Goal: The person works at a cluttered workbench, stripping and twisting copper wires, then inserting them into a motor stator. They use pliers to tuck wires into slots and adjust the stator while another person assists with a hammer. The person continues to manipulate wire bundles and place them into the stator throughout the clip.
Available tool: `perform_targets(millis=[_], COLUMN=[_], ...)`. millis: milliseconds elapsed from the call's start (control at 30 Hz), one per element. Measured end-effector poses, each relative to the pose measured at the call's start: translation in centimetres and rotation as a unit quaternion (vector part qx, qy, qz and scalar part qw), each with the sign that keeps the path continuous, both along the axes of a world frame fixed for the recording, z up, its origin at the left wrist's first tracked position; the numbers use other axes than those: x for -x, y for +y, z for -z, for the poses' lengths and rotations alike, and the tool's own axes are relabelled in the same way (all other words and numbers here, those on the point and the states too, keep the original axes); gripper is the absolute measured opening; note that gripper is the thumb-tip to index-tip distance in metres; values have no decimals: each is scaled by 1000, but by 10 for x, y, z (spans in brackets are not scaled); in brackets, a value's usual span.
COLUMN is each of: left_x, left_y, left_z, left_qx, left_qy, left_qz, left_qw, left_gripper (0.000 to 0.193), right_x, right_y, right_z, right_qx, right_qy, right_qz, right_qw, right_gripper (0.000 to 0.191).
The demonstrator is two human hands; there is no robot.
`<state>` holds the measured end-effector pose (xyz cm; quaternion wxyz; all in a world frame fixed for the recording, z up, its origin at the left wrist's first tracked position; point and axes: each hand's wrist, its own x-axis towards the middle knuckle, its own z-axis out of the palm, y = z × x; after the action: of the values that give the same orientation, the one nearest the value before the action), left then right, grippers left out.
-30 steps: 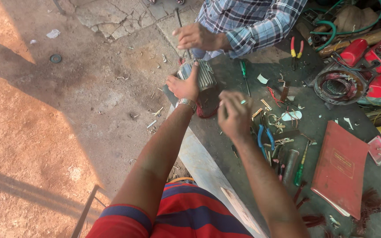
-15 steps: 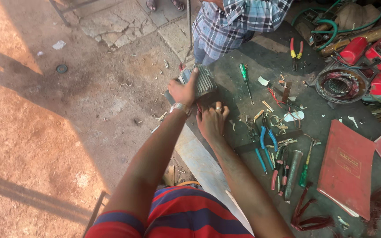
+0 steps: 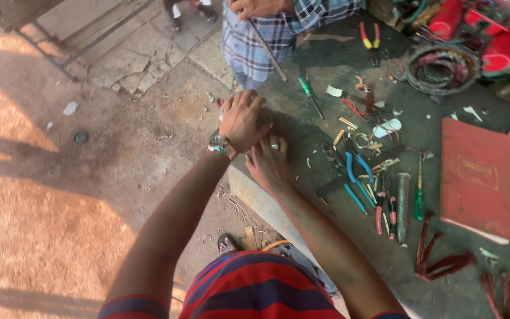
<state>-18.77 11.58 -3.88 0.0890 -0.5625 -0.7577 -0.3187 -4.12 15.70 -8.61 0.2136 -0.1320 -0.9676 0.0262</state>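
Note:
My left hand, with a wristwatch on the wrist, is curled over a grey metal part at the near-left corner of the dark worktable. The hand covers the part almost completely. My right hand, which wears a ring, lies just below it on the table. Its fingers stretch toward the part and the fingertips are hidden under my left hand.
Another person in a checked shirt stands at the table's far side holding a thin rod. On the table lie a green screwdriver, blue-handled pliers, a red book, a wound stator and copper wire bundles.
My left hand had held the grey metal part up at the table corner; now it has come down over it. My right hand slid left to meet it. The view shifted toward the table.

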Motion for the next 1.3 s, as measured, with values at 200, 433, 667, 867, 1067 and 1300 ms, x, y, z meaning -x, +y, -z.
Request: perform_targets(millis=[200, 433, 667, 867, 1067, 1300], left_x=[22, 22, 20, 3, -14, -41], left_y=[8, 16, 33, 28, -12, -23], left_z=[-3, -21, -29, -41, -25, -5], left_qx=[239, 427, 462, 363, 65, 89], left_qy=[143, 134, 28, -61, -118, -68], left_qz=[68, 15, -50, -29, 100, 100], left_qw=[958, 894, 885, 929, 986, 989], left_gripper=[51, 88, 68, 79, 89, 89], right_x=[22, -10, -31, -55, -91, -117], right_y=[-9, -4, 0, 16, 47, 45], right_z=[4, -1, -6, -25, -45, -26], right_qx=[-1, 51, 18, 0, -17, -49], right_qy=[-37, -161, -112, -162, -205, -90], right_qz=[74, 31, -34, 16, 128, 72], right_qw=[997, 985, 993, 987, 970, 992], right_gripper=[38, 27, 30, 37, 36, 45])
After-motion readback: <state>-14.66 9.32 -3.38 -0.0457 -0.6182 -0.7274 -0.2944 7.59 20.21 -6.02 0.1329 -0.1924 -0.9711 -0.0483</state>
